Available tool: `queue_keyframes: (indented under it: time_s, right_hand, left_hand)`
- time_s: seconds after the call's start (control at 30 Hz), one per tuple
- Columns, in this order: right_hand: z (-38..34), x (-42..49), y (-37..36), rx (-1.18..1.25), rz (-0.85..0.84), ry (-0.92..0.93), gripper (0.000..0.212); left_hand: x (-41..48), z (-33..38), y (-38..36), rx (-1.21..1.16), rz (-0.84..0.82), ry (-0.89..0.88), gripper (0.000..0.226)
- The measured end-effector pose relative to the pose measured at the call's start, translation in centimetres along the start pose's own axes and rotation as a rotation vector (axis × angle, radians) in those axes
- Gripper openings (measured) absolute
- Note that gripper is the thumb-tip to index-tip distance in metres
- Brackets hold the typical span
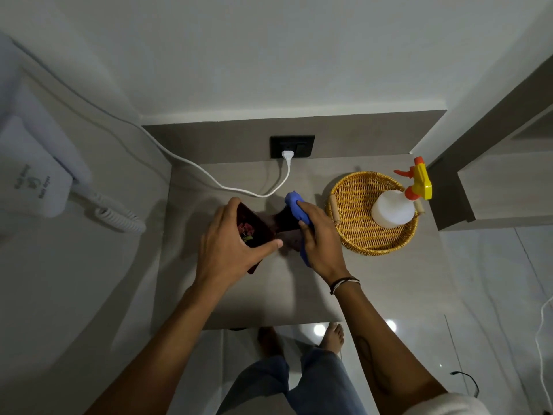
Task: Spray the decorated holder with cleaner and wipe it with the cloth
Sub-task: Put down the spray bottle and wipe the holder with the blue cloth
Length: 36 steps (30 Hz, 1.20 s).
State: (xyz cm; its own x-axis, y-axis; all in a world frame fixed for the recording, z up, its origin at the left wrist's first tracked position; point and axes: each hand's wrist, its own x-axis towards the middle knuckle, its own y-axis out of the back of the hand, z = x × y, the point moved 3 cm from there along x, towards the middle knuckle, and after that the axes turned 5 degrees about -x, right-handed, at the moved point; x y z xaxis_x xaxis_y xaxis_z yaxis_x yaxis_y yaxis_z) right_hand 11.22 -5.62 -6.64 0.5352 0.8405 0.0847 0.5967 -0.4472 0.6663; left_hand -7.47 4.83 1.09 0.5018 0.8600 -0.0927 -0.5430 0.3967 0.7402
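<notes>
A dark decorated holder with a red flower pattern is held tilted just above the grey counter. My left hand grips its left side, fingers over the top and thumb along the front. My right hand presses a blue cloth against the holder's right end, and the cloth covers that part. A white spray bottle with a yellow and orange trigger head stands in a round wicker tray to the right, apart from both hands.
A black wall socket holds a white plug, and its cable runs across the counter's back left. A white wall hair dryer with a coiled cord hangs at left. A shelf edge juts in at right. My bare feet show below.
</notes>
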Motion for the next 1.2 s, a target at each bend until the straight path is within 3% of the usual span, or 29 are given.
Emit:
queue_keyframes:
  time_s: [0.13,0.27,0.47,0.6,0.73,0.93,1.0,1.1,1.2]
  right_hand:
    - [-0.7,-1.5,1.0,0.101,0.094,-0.057,0.045]
    - [-2.4,-4.1,0.2,0.167,0.12,-0.05,0.046]
    - [-5.8,-5.8,-2.7,0.102,-0.033,0.139,0.06]
    - [-1.4,-3.9,-2.6,-0.107,-0.07,0.141,0.069]
    - [1.4,-2.0,-1.1,-0.108,-0.06,-0.087,0.061]
    - [-6.7,-5.5,-2.5,0.161,-0.172,0.17,0.053]
    - [-4.5,-4.8,-2.3,0.093,-0.162,0.176,0.056]
    - [0.1,-2.6,-1.6,-0.027,-0.099,0.001,0.054]
    - [0.0,-1.8,-1.6,-0.091,-0.114,-0.02,0.052]
  left_hand:
    - [0.8,-0.7,-0.5,-0.208,0.054,0.264,0.08]
    - [0.4,-1.7,-1.5,-0.454,0.046,0.503,0.086]
    - [-0.2,-3.0,-2.3,-0.599,0.032,0.673,0.078]
    - [-0.5,-3.7,-1.7,-0.636,0.021,0.759,0.057]
    - [-0.9,-2.8,-1.6,-0.656,0.011,0.779,0.077]
    - [-0.5,-2.9,-1.2,-0.646,0.024,0.749,0.085]
    - [-0.6,-3.0,-0.8,-0.634,0.013,0.756,0.086]
    - [-0.5,-2.7,-0.7,-0.633,-0.002,0.744,0.072]
    - [-0.5,-2.8,-1.3,-0.537,-0.012,0.694,0.065]
